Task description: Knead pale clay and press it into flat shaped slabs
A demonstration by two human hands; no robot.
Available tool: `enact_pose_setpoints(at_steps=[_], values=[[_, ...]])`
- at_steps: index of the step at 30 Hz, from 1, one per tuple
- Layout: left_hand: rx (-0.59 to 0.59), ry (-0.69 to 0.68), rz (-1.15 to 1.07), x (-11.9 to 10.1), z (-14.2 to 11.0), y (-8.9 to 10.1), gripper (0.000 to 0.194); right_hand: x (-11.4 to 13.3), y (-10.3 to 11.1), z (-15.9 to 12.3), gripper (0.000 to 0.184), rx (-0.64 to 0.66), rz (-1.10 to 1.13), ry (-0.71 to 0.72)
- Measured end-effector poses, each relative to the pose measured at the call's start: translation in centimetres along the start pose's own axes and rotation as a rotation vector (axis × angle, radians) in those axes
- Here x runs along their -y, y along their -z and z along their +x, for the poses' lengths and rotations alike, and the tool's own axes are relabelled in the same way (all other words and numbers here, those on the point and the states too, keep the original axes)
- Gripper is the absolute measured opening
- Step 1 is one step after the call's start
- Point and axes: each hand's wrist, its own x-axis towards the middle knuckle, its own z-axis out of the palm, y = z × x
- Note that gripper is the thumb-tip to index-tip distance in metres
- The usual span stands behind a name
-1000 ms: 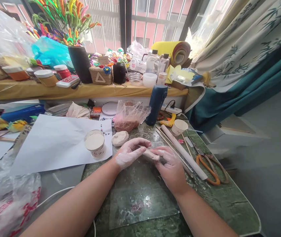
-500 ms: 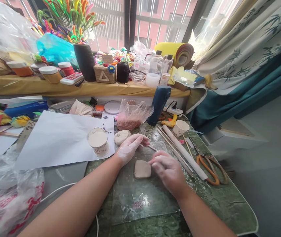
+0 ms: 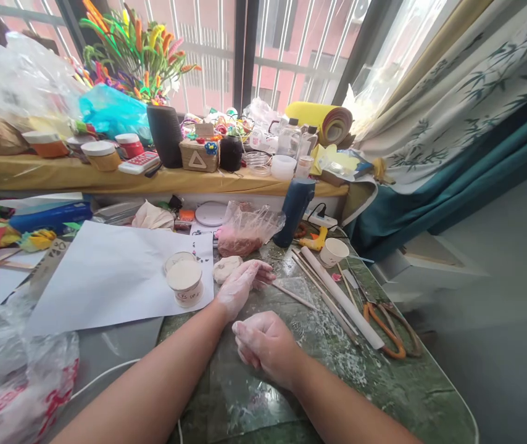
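My left hand (image 3: 244, 287), dusted white, lies on its side with fingers stretched and thumb uppermost. A thin stick (image 3: 294, 296) runs rightward from its fingertips; a firm grip on it does not show. Behind this hand sits a lump of white clay (image 3: 226, 269). My right hand (image 3: 266, 345), also powdery, is curled closed over a clear plastic sheet (image 3: 245, 404). The square clay slab seen earlier is hidden, under or inside that hand; I cannot tell which.
A cup filled with pale material (image 3: 184, 283) stands on white paper (image 3: 106, 271), left. Rods (image 3: 342, 296), scissors (image 3: 386, 333), a paper cup (image 3: 334, 251) and a glue gun (image 3: 315, 238) lie right. A blue bottle (image 3: 295, 213) and bagged reddish clay (image 3: 240, 243) stand behind.
My right hand has moved left and curled closed over where the slab was, uncovering the stick's right end. My left hand stays beside the white clay. The view has tilted up slightly.
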Motion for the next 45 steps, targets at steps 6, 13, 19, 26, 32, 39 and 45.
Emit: enact_pose_setpoints(at_steps=[6, 13, 19, 26, 32, 39, 45], values=[[-0.022, 0.023, -0.055, 0.1, 0.1, -0.1, 0.058, 1.3, 1.0, 1.7, 0.067, -0.156, 0.418, -0.094], [-0.021, 0.027, -0.087, 0.4, 0.1, -0.3, 0.058, 1.2, 2.6, 3.1, 0.062, -0.215, 0.568, -0.143], [-0.01, 0.031, -0.129, 0.4, 0.0, -0.3, 0.054, 1.6, 2.5, 3.2, 0.059, -0.245, 0.572, -0.096], [-0.052, 0.103, -0.242, -0.3, 0.2, -0.5, 0.043, 2.0, 1.1, 3.1, 0.059, -0.15, 0.393, -0.173], [-0.064, 0.16, -0.348, -0.5, 0.9, -0.1, 0.049, 0.8, -0.1, 3.0, 0.055, -0.132, 0.341, -0.182], [-0.056, 0.107, -0.363, -0.2, 0.4, -0.5, 0.051, 2.4, 0.1, 2.6, 0.055, -0.222, 0.456, -0.073], [-0.038, 0.136, -0.391, -0.5, 0.2, -0.5, 0.049, 2.1, 0.3, 2.7, 0.058, -0.241, 0.262, -0.124]])
